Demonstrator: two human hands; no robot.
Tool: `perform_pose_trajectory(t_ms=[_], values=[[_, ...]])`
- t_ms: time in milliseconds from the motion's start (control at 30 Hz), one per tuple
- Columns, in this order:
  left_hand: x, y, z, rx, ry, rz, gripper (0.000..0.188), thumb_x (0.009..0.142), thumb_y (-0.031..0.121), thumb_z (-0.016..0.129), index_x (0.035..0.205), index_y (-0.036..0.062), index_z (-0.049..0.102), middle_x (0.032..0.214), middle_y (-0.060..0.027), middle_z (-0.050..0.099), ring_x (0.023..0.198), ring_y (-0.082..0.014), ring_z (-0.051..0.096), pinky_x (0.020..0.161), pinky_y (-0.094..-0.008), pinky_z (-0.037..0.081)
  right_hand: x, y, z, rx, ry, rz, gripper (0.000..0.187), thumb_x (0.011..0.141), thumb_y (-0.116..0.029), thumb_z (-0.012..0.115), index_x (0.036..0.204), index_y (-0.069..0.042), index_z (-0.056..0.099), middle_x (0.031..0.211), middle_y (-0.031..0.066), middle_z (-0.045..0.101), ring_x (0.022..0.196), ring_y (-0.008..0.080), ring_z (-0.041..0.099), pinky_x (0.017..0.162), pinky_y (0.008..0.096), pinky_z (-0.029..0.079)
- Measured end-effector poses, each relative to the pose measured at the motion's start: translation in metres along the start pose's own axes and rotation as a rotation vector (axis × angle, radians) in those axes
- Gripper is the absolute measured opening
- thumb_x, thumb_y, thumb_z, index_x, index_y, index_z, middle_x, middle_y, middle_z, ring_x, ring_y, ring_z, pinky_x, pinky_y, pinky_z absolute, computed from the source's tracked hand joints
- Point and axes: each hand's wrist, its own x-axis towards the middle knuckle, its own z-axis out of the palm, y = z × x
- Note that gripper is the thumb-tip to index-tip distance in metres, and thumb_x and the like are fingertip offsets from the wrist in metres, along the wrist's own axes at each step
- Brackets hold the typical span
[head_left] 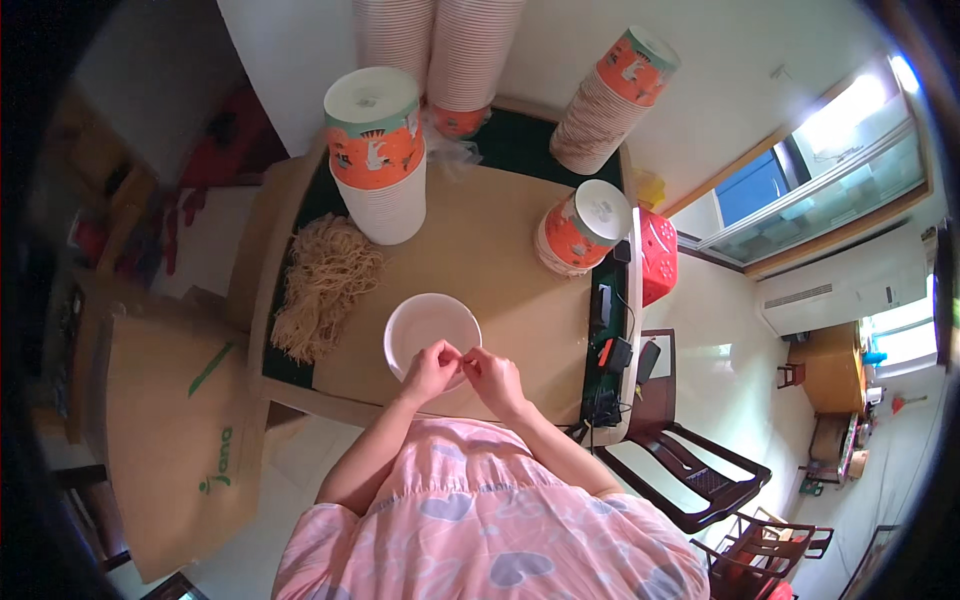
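A round white paper tub stands mouth up near the front edge of the table, its inside facing me. My left hand and my right hand meet over its near right rim. Both have their fingertips pinched together, almost touching. Whatever is between the fingers is too small to make out. To the left of the tub lies a loose heap of beige strings. The hands hide part of the tub's rim.
Upside-down stacks of orange-and-green printed tubs stand at the back left, back right and right. Tall white stacks rise behind. Small black devices line the right edge. A cardboard box and chair flank the table.
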Motion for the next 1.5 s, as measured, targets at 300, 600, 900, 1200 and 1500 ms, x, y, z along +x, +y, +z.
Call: perform_pose_trajectory(t_ms=[300,600,900,1200,1500], values=[[0.022,-0.006,0.016,-0.189,-0.006,-0.026,0.028,0.08,-0.008,0.051,0.107,-0.0022,0.049,0.081,-0.0105,0.064,0.071,-0.0148,0.062,0.06,-0.0265,0.052,0.012,0.004,-0.013,-0.238,-0.058,-0.045,0.004,0.079,-0.013,0.058,0.08,-0.009,0.059,0.074,0.0108,0.064,0.064,0.0302,0.063,0.058,0.0393,0.05],[0.032,0.002,0.01,-0.915,-0.07,-0.614,0.018,0.082,0.011,0.05,0.097,0.0029,0.056,0.065,-0.0009,0.053,0.054,-0.0119,0.053,0.049,-0.0239,0.047,0.01,0.015,-0.014,-0.208,0.079,-0.19,0.004,0.075,-0.01,0.059,0.078,-0.008,0.058,0.079,0.0096,0.055,0.073,0.0285,0.057,0.063,0.0385,0.048],[0.029,-0.004,0.012,-0.952,-0.503,-0.695,0.026,0.091,0.025,0.05,0.068,0.0119,0.051,0.052,0.007,0.032,0.039,-0.0036,0.024,0.036,-0.0205,0.016,0.005,0.02,-0.01,-0.026,0.17,-0.229,0.011,0.071,-0.005,0.065,0.081,-0.005,0.06,0.08,0.0092,0.053,0.072,0.0251,0.055,0.063,0.0342,0.047],[0.03,0.006,0.014,-0.932,-0.437,-0.747,0.017,0.09,0.018,0.051,0.076,0.0087,0.054,0.055,0.0084,0.037,0.041,-0.0017,0.029,0.037,-0.0185,0.021,-0.014,0.006,-0.02,0.148,0.212,-0.165,0.011,0.075,-0.006,0.067,0.082,-0.005,0.059,0.084,0.0091,0.055,0.074,0.0221,0.056,0.065,0.0321,0.047],[0.024,0.014,0.021,-1.004,-0.292,-0.795,0.021,0.089,0.017,0.051,0.07,0.0096,0.056,0.052,0.009,0.035,0.039,-0.0016,0.025,0.035,-0.0194,0.017,-0.006,0.008,-0.02,-0.133,0.189,-0.262,0.011,0.074,-0.007,0.065,0.084,-0.005,0.06,0.082,0.011,0.056,0.078,0.0278,0.055,0.069,0.0371,0.046]])
